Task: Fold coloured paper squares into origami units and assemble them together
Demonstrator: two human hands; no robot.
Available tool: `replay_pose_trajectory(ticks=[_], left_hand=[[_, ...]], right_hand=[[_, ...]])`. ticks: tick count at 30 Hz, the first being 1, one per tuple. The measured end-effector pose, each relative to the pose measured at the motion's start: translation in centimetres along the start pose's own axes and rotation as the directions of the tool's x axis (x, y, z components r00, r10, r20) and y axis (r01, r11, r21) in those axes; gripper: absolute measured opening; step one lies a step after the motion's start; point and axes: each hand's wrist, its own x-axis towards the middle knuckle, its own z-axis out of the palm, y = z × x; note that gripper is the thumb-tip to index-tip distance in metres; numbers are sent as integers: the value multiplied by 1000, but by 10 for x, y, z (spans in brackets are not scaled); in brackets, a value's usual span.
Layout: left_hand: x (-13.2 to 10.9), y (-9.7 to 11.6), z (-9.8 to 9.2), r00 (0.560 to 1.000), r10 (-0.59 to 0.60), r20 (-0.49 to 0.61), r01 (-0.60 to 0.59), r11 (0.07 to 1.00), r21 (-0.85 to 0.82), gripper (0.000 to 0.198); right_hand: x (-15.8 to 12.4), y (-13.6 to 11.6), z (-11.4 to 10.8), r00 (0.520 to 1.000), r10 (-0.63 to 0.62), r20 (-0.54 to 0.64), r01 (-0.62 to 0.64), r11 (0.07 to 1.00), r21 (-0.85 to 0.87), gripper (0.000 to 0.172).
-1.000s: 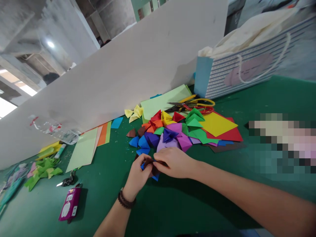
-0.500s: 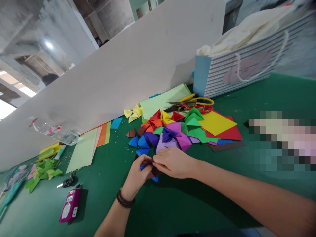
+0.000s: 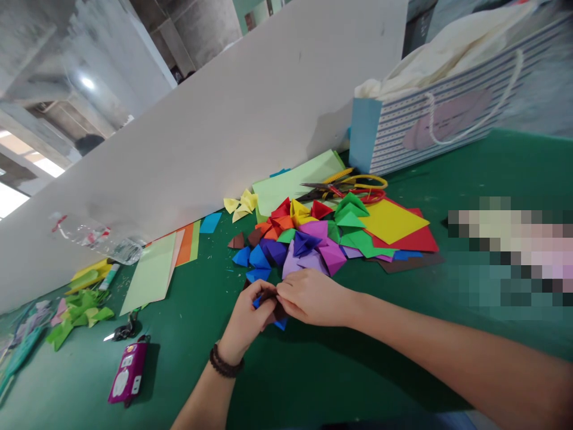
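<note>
Between my left hand [image 3: 251, 312] and my right hand [image 3: 312, 297] is a small piece of brown paper [image 3: 278, 313], pinched by the fingers of both. My fingertips cover much of it, so its folded shape is partly hidden. Blue folded paper [image 3: 281, 323] shows beneath and beside the brown piece. Just past my hands lies a heap of folded paper pieces in many colours, among them a dark purple one [image 3: 306, 243], a blue one [image 3: 258, 257] and a green one [image 3: 351, 206].
Scissors [image 3: 364, 188] lie behind the heap, with yellow and red sheets [image 3: 394, 222] to its right. A striped paper bag [image 3: 430, 128] stands at the back right. At left are a plastic bottle [image 3: 128, 249], pale green sheets [image 3: 150, 272], a small black cutting tool [image 3: 125, 329] and a purple packet [image 3: 129, 371].
Both hands stay almost in place on the brown paper. Only slight shifts of the fingers and of the view show.
</note>
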Motion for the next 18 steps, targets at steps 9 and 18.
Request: replay_pose_trajectory(ticks=[9,18], left_hand=[[1,1,3,999,-34,8,34,998,-44,13],[3,-3,4,999,-40,-1,40,999,-36,11]], right_hand=[[1,2,-3,1000,-4,15,4,1000,6,22],[2,-1,-4,998,24,57,-21,999,-45,21]])
